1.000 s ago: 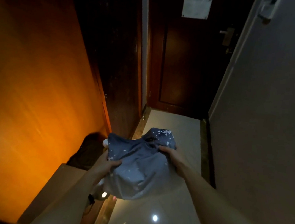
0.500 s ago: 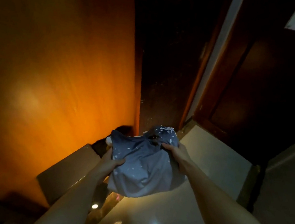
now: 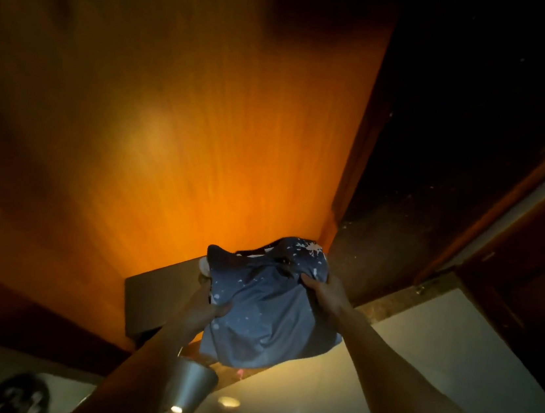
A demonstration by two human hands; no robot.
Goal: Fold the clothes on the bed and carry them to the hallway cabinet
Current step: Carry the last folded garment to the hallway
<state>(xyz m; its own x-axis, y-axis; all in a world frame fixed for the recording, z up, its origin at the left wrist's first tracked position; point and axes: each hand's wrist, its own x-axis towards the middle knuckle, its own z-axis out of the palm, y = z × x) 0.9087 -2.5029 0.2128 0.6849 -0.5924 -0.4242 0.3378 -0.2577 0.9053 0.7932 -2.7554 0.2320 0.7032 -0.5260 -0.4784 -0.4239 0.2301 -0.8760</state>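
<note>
A bundle of folded grey-blue clothes with white speckles (image 3: 261,311) hangs in front of me, held from both sides. My left hand (image 3: 205,308) grips its left edge, thumb on top. My right hand (image 3: 322,293) grips the upper right edge with curled fingers. A bit of white fabric (image 3: 204,265) shows at the bundle's left. The orange wooden cabinet panel (image 3: 188,127) rises right behind the bundle, with a low grey ledge (image 3: 156,298) at its foot.
A dark recess (image 3: 460,143) opens to the right of the panel, bordered by a brown door frame (image 3: 504,207). The pale glossy floor (image 3: 398,376) reflects ceiling lights. A metal cone-shaped cup (image 3: 190,392) stands under my left forearm. A dark printed item (image 3: 14,394) lies bottom left.
My view has swung left toward the orange panel, so the hallway door has left the frame. Both hands keep the same hold on the bundle, now closer to the panel and ledge.
</note>
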